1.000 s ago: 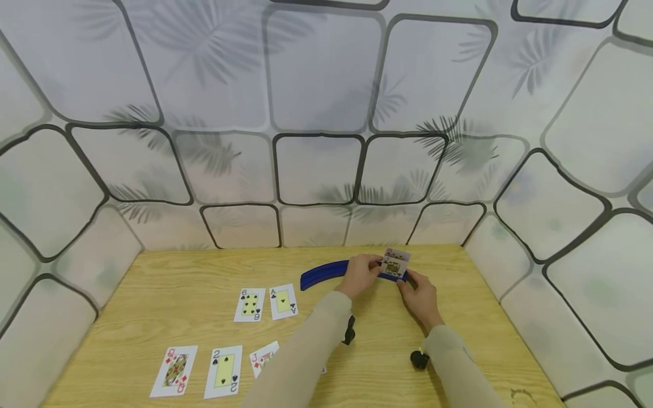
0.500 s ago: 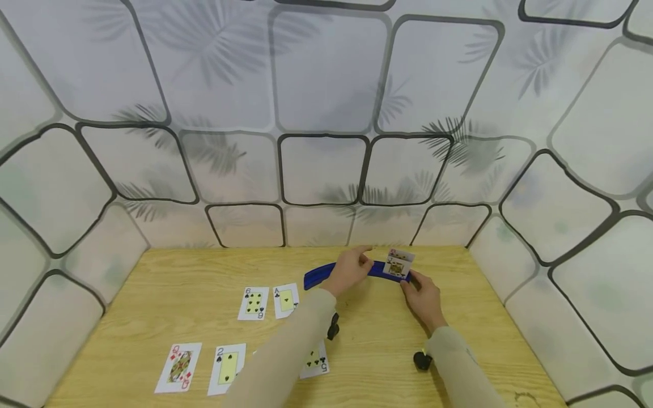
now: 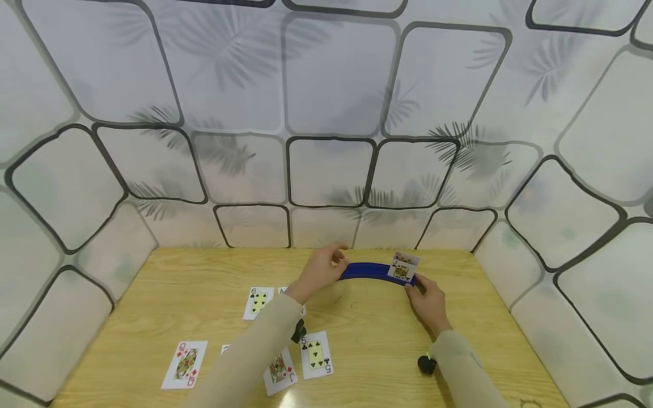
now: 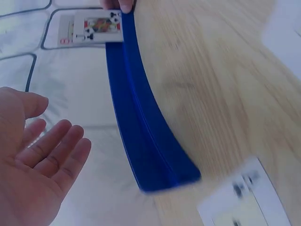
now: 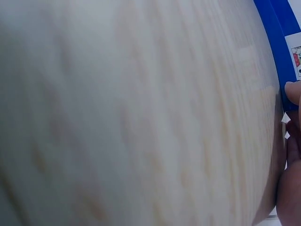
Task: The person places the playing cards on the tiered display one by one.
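Observation:
A curved blue playing card holder [image 3: 367, 271] lies toward the back of the table. Two playing cards [image 3: 402, 270] stand in its slot near the right end, a jack of clubs [image 4: 101, 27] in front and a red-marked card behind. My right hand [image 3: 428, 300] pinches that end, its thumb [image 5: 292, 92] on the front face. My left hand [image 3: 318, 269] holds nothing; in the left wrist view its relaxed fingers [image 4: 51, 150] lie apart from the holder. From the head, this hand overlaps the holder's left end and hides it.
Face-up cards lie left and in front: a six of spades [image 3: 258, 304], a queen of diamonds [image 3: 185, 364], a jack of diamonds [image 3: 279, 371] and a five of clubs [image 3: 316, 355]. The left sleeve [image 3: 245, 351] covers parts of others. A patterned wall [image 3: 326, 170] stands behind the table.
My left hand has let go of the cards at the holder's right end and moved left along it. The right hand keeps its grip, and the cards stay standing.

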Available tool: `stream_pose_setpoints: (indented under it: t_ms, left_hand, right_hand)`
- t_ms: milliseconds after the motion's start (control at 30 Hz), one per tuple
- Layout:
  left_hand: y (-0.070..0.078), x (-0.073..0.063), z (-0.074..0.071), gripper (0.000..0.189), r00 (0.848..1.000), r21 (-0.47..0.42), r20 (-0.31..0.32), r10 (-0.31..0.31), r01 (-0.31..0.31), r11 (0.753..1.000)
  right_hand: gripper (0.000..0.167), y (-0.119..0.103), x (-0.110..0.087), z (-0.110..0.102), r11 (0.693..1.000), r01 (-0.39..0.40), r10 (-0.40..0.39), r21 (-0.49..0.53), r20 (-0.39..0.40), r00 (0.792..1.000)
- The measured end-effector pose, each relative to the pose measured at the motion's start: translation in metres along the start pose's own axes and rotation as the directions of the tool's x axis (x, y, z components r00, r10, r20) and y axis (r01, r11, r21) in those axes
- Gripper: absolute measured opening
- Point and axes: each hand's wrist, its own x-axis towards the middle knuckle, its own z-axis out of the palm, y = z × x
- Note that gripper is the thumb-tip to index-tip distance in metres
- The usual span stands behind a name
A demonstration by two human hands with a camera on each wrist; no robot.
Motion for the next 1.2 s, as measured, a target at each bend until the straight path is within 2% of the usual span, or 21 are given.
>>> stream_pose_setpoints:
  t_ms: [133, 367, 567, 833, 1000, 1200]
  left_hand:
    - [-0.016, -0.014, -0.016, 0.039, 0.999, 0.021, -0.042, -0.008, 0.009, 1.000]
    - [-0.038, -0.039, -0.047, 0.042, 0.994, 0.037, -0.093, -0.056, 0.060, 0.998]
    - [-0.062, -0.064, -0.074, 0.042, 0.989, 0.100, -0.128, -0.068, 0.081, 0.992]
    - [-0.091, -0.094, -0.099, 0.043, 0.980, 0.121, -0.058, -0.189, 0.194, 0.973]
    - [-0.109, -0.110, -0.109, 0.043, 0.972, 0.125, -0.031, -0.232, 0.234, 0.964]
    - [-0.118, -0.127, -0.120, 0.047, 0.969, 0.221, 0.013, -0.246, 0.237, 0.946]
  right_hand:
    - [0.051, 0.000, 0.000, 0.000, 1.000, 0.007, -0.007, 0.001, 0.003, 1.000]
    - [0.051, -0.002, -0.004, -0.001, 0.999, 0.034, -0.034, -0.013, -0.019, 0.999]
    - [0.052, -0.001, -0.004, 0.000, 0.998, 0.059, -0.059, -0.017, -0.020, 0.998]
    - [0.052, 0.002, -0.002, 0.001, 0.997, 0.073, -0.073, -0.011, -0.020, 0.997]
    - [0.055, 0.002, -0.001, 0.000, 0.999, 0.049, -0.049, -0.013, -0.001, 0.999]
    - [0.055, 0.003, 0.000, 0.000, 0.999, 0.048, -0.048, -0.017, -0.001, 0.999]
